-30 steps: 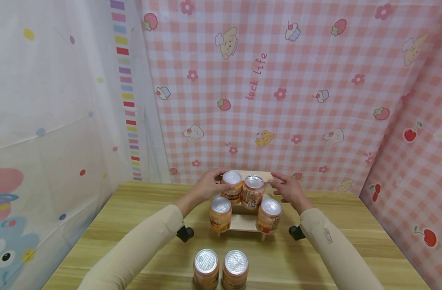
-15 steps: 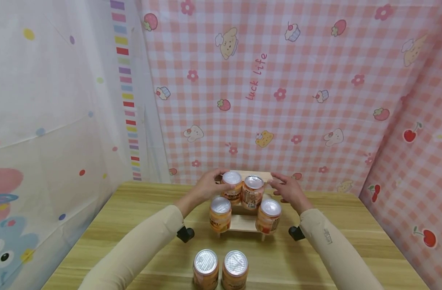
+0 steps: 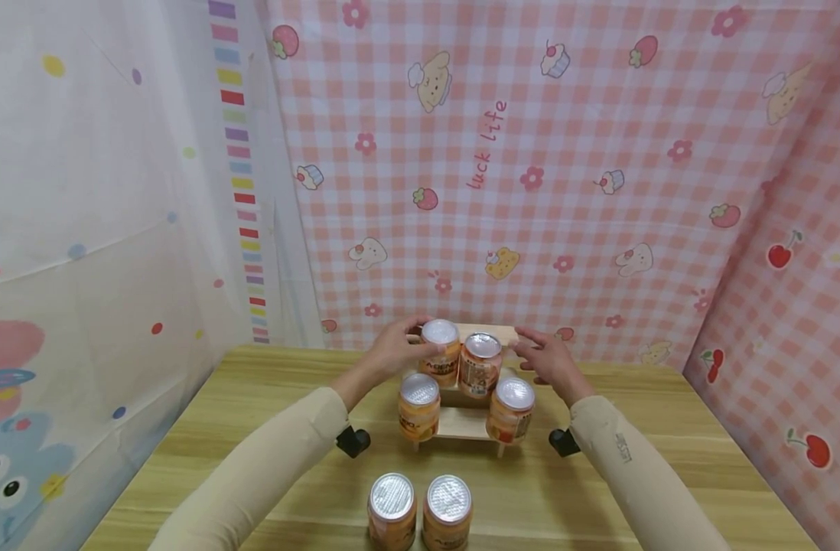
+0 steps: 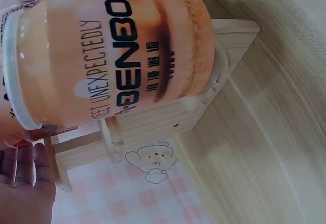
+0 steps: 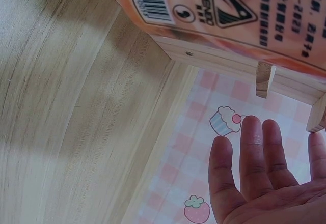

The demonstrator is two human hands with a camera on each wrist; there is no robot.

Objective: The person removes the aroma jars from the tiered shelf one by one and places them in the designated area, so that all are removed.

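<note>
A small two-level wooden rack (image 3: 464,423) holds several orange cans with silver lids. My left hand (image 3: 390,353) grips the upper left can (image 3: 440,353), its thumb across the front. Beside that can stands the upper right can (image 3: 480,366). On the lower level are a left can (image 3: 419,407) and a right can (image 3: 510,412), with bare wood between them. My right hand (image 3: 549,361) touches the right end of the top board with its fingertips, the other fingers extended. In the right wrist view the right hand (image 5: 265,183) has spread fingers beside the rack.
Two more cans, one at left (image 3: 392,511) and one at right (image 3: 447,513), stand on the wooden table (image 3: 310,490) in front of the rack. A pink checked cloth (image 3: 392,229) hangs behind, with patterned cloths at both sides.
The upper left can has shifted slightly up and back with my left hand on it. My right hand and the other cans have hardly moved.
</note>
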